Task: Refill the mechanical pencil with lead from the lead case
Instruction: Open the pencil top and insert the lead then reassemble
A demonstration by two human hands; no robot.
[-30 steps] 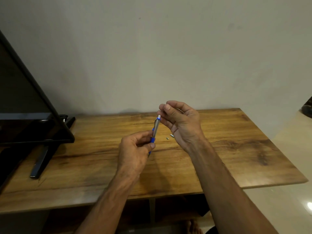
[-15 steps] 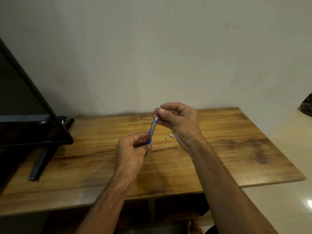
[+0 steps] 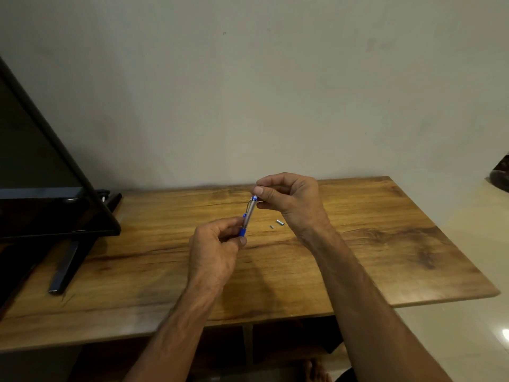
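My left hand (image 3: 214, 250) grips the lower blue part of the mechanical pencil (image 3: 248, 216), which stands tilted above the wooden table (image 3: 385, 244). My right hand (image 3: 292, 199) hovers over the pencil's top end. Its thumb and forefinger are pinched together there on what looks like a thin lead, too fine to see clearly. A small metal cap (image 3: 280, 223) and a tinier metal piece (image 3: 271, 227) lie on the table just right of the pencil. No lead case shows.
A black monitor (image 3: 41, 188) on a splayed stand (image 3: 68, 266) fills the table's left end. A plain wall runs behind the table. The table's right edge drops to a pale floor (image 3: 454, 340).
Both hands and the pencil have shifted a little to the left and down. The right fingertips stay pinched at the pencil's top. The two metal parts have not moved.
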